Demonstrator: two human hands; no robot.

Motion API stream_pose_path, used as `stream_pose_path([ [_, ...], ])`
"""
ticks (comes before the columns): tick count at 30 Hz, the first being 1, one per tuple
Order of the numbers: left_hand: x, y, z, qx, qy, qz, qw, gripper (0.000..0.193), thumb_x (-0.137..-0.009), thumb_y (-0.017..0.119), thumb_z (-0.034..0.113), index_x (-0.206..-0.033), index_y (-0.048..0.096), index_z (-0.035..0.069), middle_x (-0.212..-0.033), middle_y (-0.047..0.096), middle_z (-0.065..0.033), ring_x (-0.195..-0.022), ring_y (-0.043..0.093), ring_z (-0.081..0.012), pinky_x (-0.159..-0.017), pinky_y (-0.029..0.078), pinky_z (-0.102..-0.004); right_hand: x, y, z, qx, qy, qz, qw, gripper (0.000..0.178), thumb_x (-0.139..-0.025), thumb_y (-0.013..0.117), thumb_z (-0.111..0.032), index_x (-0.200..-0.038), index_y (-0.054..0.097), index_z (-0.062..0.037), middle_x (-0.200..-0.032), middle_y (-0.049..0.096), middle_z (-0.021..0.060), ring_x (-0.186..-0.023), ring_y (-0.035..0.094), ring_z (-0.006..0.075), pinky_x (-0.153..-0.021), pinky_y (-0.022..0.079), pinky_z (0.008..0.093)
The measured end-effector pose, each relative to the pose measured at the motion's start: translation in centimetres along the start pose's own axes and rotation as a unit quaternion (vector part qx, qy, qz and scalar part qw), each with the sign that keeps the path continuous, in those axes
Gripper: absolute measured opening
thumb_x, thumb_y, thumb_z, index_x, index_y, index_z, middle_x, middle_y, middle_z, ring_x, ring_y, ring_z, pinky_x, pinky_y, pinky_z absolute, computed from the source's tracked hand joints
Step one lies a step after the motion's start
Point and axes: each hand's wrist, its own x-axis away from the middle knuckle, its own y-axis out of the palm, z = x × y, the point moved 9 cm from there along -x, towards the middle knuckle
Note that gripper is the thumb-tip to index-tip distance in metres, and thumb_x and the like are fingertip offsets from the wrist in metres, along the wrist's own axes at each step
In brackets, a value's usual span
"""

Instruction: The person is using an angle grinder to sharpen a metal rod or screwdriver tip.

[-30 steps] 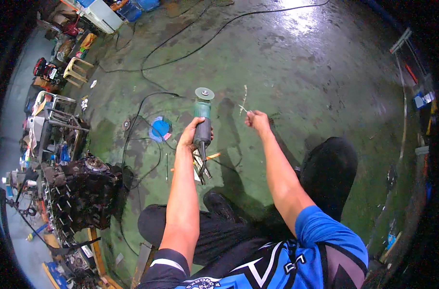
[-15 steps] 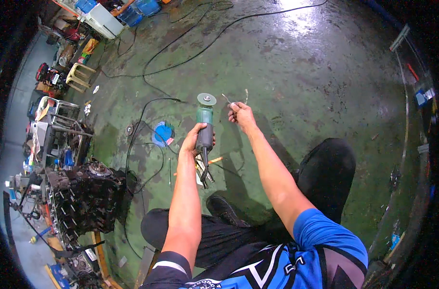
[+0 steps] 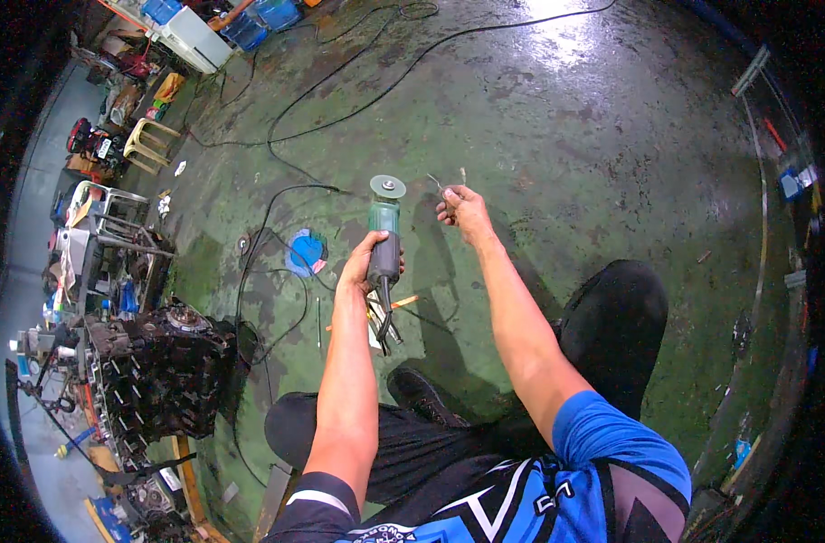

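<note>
My left hand point(image 3: 363, 261) is wrapped round the dark body of a green and black angle grinder point(image 3: 384, 220). The grinder points away from me, with its round disc point(image 3: 388, 186) at the far end and its cord hanging from the near end. To the right of the disc, my right hand point(image 3: 465, 215) pinches a thin, wire-like metal piece point(image 3: 463, 174). Two slim ends of it stick out past my fingers, and the rest is hidden in the hand. A gap separates this piece from the disc.
Black cables point(image 3: 272, 136) trail over the green floor. A blue round item point(image 3: 306, 252) lies left of the grinder, with a thin rod point(image 3: 319, 323) nearer me. At left stand a greasy engine block point(image 3: 159, 371) and a cream plastic stool point(image 3: 148, 145).
My right hand has shifted slightly to the right with the wire-like piece, away from the grinder's disc, and the piece has turned a little. My left hand and the grinder have hardly moved.
</note>
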Motion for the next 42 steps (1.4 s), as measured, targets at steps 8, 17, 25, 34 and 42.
stream_pose_path([
  [8,0.2,0.5,-0.1,0.027,-0.005,-0.013,1.000,0.045,-0.086,0.066,0.041,-0.104,0.061,0.000,-0.079,0.066,-0.0103,-0.059,0.064,-0.0224,-0.055,0.055,-0.0343,0.2,-0.1,-0.8,0.021,-0.031,0.041,0.998,0.023,-0.101,0.056,-0.021,-0.109,0.063,-0.0004,-0.077,0.068,0.0109,-0.054,0.062,0.0154,-0.046,0.048,0.0285],
  [17,0.6,1.0,0.1,0.029,-0.014,-0.021,0.999,0.046,-0.085,0.067,0.041,-0.105,0.062,0.000,-0.081,0.067,-0.0103,-0.062,0.066,-0.0227,-0.055,0.055,-0.0337,0.2,1.0,-0.7,0.077,-0.062,0.026,0.995,0.021,-0.098,0.060,-0.018,-0.101,0.067,0.0015,-0.072,0.068,0.0094,-0.052,0.062,0.0148,-0.046,0.048,0.0288],
  [25,0.5,0.6,-0.1,0.013,-0.010,-0.006,1.000,0.046,-0.085,0.066,0.043,-0.105,0.064,0.001,-0.082,0.069,-0.0098,-0.062,0.067,-0.0217,-0.053,0.054,-0.0347,0.5,3.2,0.7,0.156,-0.068,0.023,0.985,0.023,-0.098,0.060,-0.020,-0.096,0.068,0.0008,-0.067,0.064,0.0058,-0.050,0.059,0.0133,-0.046,0.045,0.0281],
  [34,0.8,0.8,0.1,-0.018,-0.011,0.000,1.000,0.051,-0.082,0.067,0.047,-0.107,0.064,0.003,-0.083,0.070,-0.0096,-0.062,0.067,-0.0218,-0.052,0.053,-0.0346,0.1,3.3,1.8,0.141,-0.050,0.016,0.989,0.022,-0.098,0.060,-0.020,-0.094,0.069,0.0002,-0.066,0.062,0.0040,-0.048,0.055,0.0115,-0.045,0.042,0.0275],
  [42,0.7,0.7,0.1,0.004,-0.008,0.004,1.000,0.050,-0.083,0.068,0.044,-0.108,0.063,0.001,-0.084,0.069,-0.0115,-0.063,0.068,-0.0226,-0.055,0.055,-0.0348,0.1,3.5,1.8,0.125,-0.035,0.009,0.992,0.023,-0.094,0.064,-0.020,-0.087,0.069,0.0017,-0.065,0.065,0.0076,-0.050,0.058,0.0148,-0.049,0.045,0.0308],
])
